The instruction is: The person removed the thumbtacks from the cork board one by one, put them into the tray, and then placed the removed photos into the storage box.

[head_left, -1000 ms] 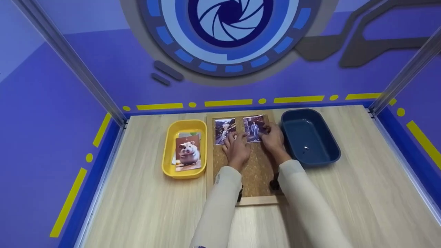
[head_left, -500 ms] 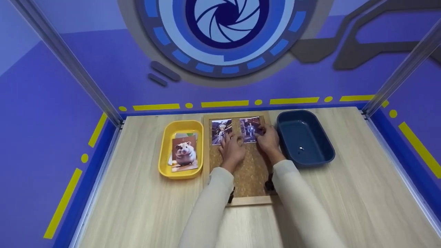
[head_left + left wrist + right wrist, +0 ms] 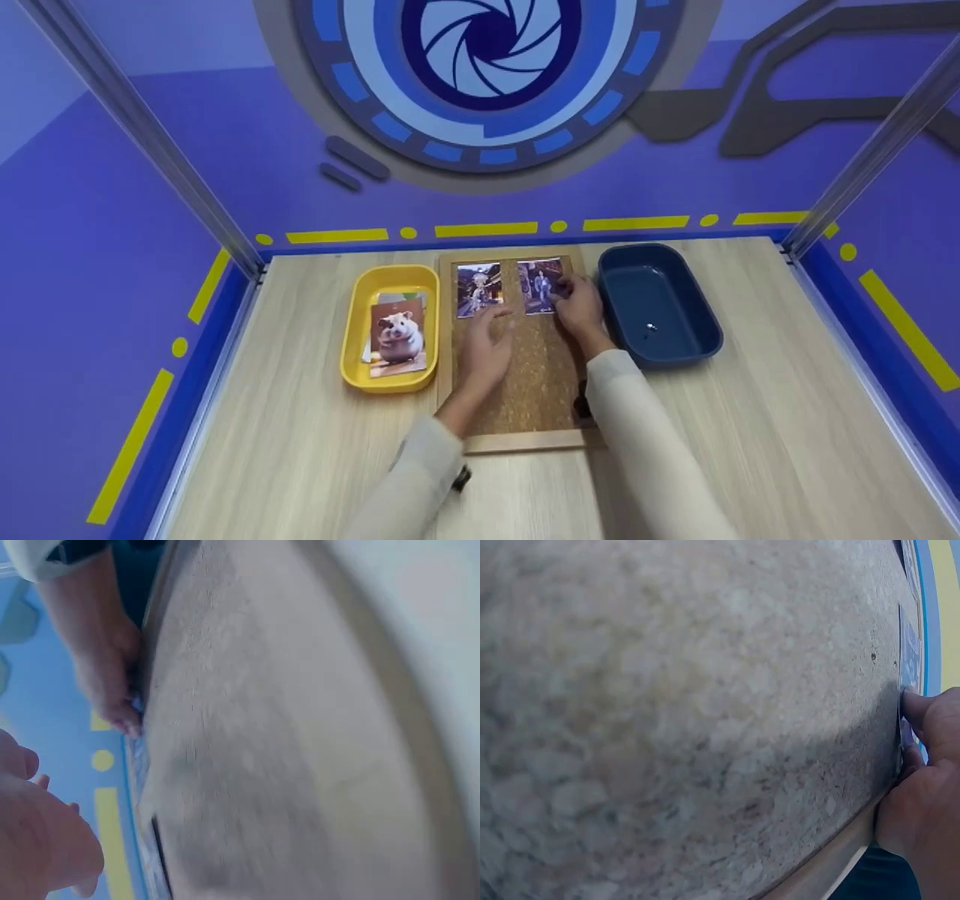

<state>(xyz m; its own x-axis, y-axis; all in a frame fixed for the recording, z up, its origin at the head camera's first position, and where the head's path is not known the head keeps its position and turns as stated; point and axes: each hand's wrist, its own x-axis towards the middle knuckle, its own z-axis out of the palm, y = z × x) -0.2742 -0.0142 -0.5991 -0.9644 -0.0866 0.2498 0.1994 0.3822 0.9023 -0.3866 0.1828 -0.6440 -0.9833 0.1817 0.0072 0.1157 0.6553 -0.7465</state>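
Two photo prints lie side by side at the top of a wood-framed cork board (image 3: 536, 375) in the head view. The right hand (image 3: 581, 311) is at the right edge of the right photo (image 3: 536, 285), thumb and index finger curled there, pinching it. In the right wrist view, its fingertips meet that photo (image 3: 910, 652); whether they also hold something small is hidden. Over the board, below the left photo (image 3: 478, 289), my left hand (image 3: 486, 349) is raised, blurred, with relaxed fingers and nothing visible in it.
Left of the board stands a yellow tray (image 3: 352, 322) holding several photos, a hamster print (image 3: 399, 337) on top. To the right, a dark blue tray (image 3: 709, 322) contains a few tiny shiny pieces (image 3: 651, 327). A patterned wall rises behind.
The left hand has lifted off the lower edges of the photos and drawn back towards the lower left. The right hand stays at the right photo. The view has shifted slightly.
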